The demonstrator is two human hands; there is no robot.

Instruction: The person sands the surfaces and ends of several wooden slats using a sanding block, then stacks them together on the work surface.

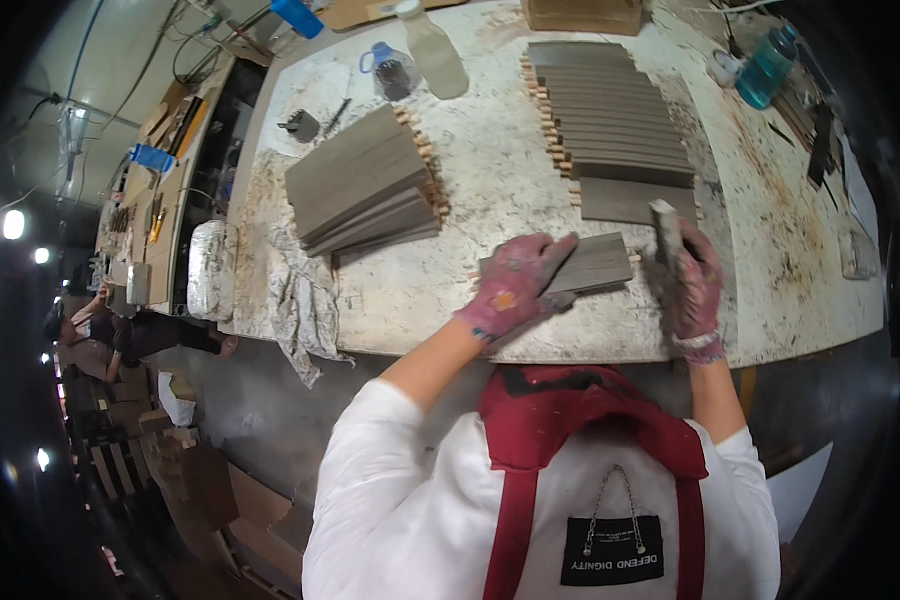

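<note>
My left hand, in a stained pink glove, is closed on the left part of a short grey board with pale wooden pegs at its ends. The board is held just at or above the table; I cannot tell whether it touches. My right hand, gloved alike, grips a narrow block with a pale top end, upright beside the board's right end. Beyond my hands, a long row of overlapping grey pegged boards lies at the right. A fanned stack of similar boards lies at the left.
On the stained white table stand a cloudy plastic bottle, a blue-handled jug and a dark cup. A teal bottle is at the far right. A rag hangs over the near left edge. Another person is at the far left.
</note>
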